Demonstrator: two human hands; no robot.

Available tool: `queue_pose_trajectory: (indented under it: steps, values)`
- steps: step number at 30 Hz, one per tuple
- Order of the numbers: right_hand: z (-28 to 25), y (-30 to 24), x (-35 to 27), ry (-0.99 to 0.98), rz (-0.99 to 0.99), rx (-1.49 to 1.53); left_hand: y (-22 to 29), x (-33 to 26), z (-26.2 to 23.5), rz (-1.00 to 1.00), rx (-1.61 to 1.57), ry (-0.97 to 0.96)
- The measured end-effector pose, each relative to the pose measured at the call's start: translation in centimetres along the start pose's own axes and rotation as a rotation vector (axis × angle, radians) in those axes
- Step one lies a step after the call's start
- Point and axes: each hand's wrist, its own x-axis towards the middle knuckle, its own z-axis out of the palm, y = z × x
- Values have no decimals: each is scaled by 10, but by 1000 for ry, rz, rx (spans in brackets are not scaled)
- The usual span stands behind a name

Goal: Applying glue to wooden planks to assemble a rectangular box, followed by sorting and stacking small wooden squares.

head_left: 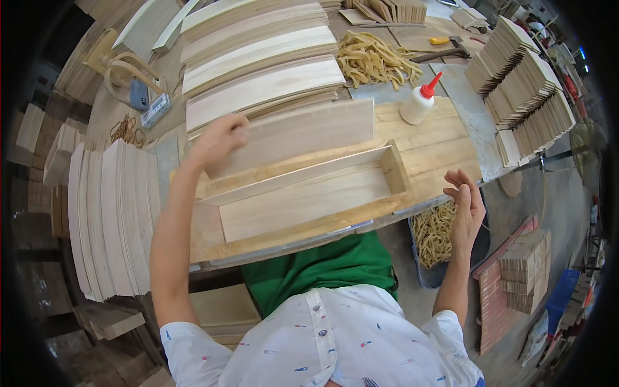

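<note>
At the upper left edge of a thin wooden board [316, 132], my left hand [220, 140] is closed, its fingers curled over the board. The board is tipped up on its long side, and its left end is blurred. In front of it lies a long, shallow wooden box frame [398, 169] with a pale bottom panel [309, 198]. My right hand [465, 206] hangs in the air off the table's right front edge, fingers apart and loosely bent, holding nothing. Nearest to it on the table is a white glue bottle [416, 106] with a red nozzle.
Stacks of pale boards [261, 84] stand behind, and more boards [116, 219] at the left. Rubber bands [374, 58] lie heaped near a hammer [445, 53]. Small panels [525, 97] are stacked at the right. A blue bin [422, 274] holding bands sits below the table.
</note>
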Motion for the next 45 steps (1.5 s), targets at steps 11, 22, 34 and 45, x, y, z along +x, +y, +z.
queue_pose_trajectory:
  steps: [11,22,34,45]
  values:
    - [92,-72,10,-770,-203,189,122,-78,-26,238,-1221,424]
    - [105,-87,17,-1132,-207,24,121,-115,85,291,-1189,401]
    - [56,-100,43,-1178,-535,-487,109,-183,-12,239,400,20]
    - [17,-50,91,-1087,-299,-467,100,-148,32,94,209,27]
